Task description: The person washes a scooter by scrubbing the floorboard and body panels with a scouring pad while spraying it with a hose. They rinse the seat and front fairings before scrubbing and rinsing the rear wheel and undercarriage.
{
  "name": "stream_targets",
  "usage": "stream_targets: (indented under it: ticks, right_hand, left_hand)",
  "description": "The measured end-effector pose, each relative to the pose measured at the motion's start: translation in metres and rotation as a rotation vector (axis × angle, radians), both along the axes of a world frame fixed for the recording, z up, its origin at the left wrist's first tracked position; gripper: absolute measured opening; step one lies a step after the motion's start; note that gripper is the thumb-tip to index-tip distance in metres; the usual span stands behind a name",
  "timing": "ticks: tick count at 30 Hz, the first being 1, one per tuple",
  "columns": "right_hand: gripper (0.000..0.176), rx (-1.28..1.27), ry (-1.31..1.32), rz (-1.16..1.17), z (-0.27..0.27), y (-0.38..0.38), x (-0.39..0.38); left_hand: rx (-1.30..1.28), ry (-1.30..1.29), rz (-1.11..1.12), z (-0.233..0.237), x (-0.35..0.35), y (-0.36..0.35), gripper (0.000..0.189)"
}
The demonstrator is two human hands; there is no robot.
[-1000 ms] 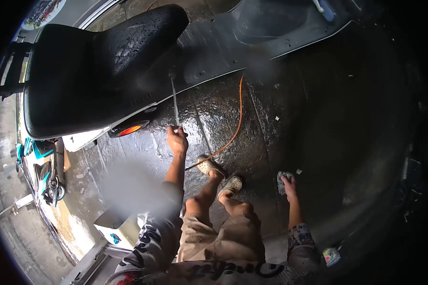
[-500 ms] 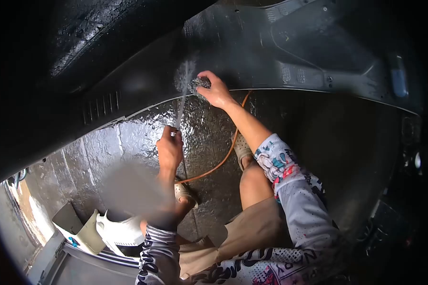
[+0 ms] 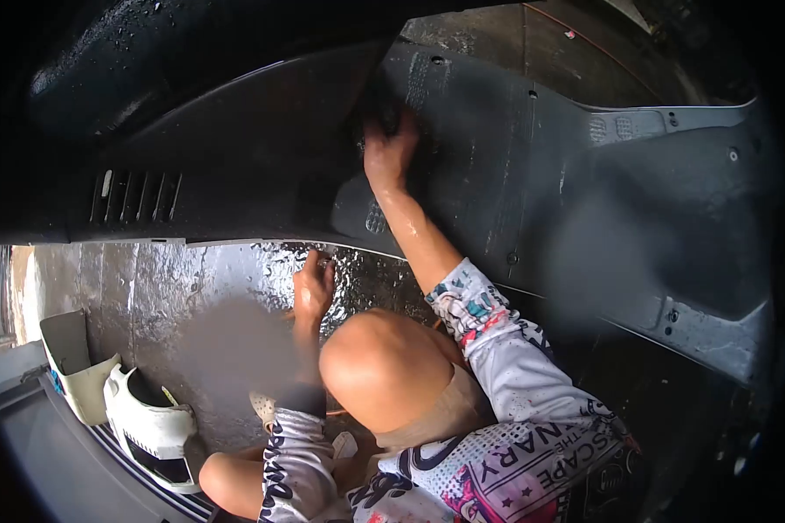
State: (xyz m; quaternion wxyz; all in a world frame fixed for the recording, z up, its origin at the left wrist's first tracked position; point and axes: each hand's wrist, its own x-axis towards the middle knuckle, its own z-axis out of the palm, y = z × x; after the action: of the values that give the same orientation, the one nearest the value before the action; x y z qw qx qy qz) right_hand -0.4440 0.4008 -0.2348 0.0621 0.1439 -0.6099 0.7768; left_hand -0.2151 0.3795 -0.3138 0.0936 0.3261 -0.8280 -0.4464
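Note:
My right hand [image 3: 389, 159] reaches onto the dark plastic floorboard [image 3: 471, 166] of what looks like a scooter. Its fingers are bent around a scouring pad, now mostly lost in shadow. Lower down, my left hand [image 3: 312, 289] is closed just below the panel edge, over the wet floor. It grips the end of an orange hose, which the fingers hide; no water jet shows at this moment. Ribbed tread and screw holes mark the floorboard, and a side panel with vent slots [image 3: 138, 195] lies to the left.
White and cream plastic covers [image 3: 153, 418] stand at lower left by a grey ledge [image 3: 39, 462]. My bent knee [image 3: 388, 370] is close below the panel. The concrete floor [image 3: 174, 279] is wet. A blurred spot on the lens covers part of the view.
My right hand has moved farther in over the floorboard with the scouring pad. The view has shifted, my knee has risen into it, and the water jet from my left hand no longer shows.

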Motion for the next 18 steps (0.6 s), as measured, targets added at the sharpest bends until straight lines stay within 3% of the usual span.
stream_targets:
  ticks: [2,4,5,7,8,9,10,12,15,18]
  right_hand:
    - [0.023,0.089,-0.089,0.032,-0.022,0.007,0.020]
    - [0.024,0.113,-0.040,0.078,-0.043,0.000,-0.006]
    - [0.024,-0.250,-0.273,0.175,-0.066,-0.018,-0.037]
    - [0.025,-0.618,-0.524,0.252,-0.053,-0.026,-0.034]
    - [0.022,-0.203,-0.155,-0.090,-0.038,-0.024,-0.017]
    - [0.022,0.210,0.231,-0.420,-0.016,-0.021,-0.004]
    - [0.023,0.133,0.227,-0.240,-0.018,-0.011,0.007]
    - [0.023,0.124,0.239,-0.180,-0.023,-0.012,-0.006]
    - [0.021,0.152,0.026,-0.204,-0.033,-0.026,-0.025]
    - [0.017,0.105,0.198,-0.221,-0.015,-0.010,0.020]
  left_hand:
    - [0.003,0.005,0.046,-0.002,0.005,0.002,0.011]
    - [0.082,0.032,0.066,0.001,0.008,-0.004,0.014]
    - [0.052,0.020,0.031,0.003,0.010,-0.011,0.019]
    - [0.234,0.068,0.023,0.016,-0.005,-0.019,0.035]
    - [0.268,0.156,0.003,0.017,-0.012,-0.021,0.040]
    - [0.380,0.028,0.046,0.014,-0.014,-0.026,0.047]
    - [0.399,-0.084,0.057,0.024,-0.024,-0.024,0.049]
    - [0.566,0.040,0.075,0.017,-0.026,-0.019,0.052]
    - [0.672,0.020,0.137,0.009,-0.023,-0.012,0.049]
    - [0.770,0.068,0.121,0.006,-0.027,-0.010,0.052]
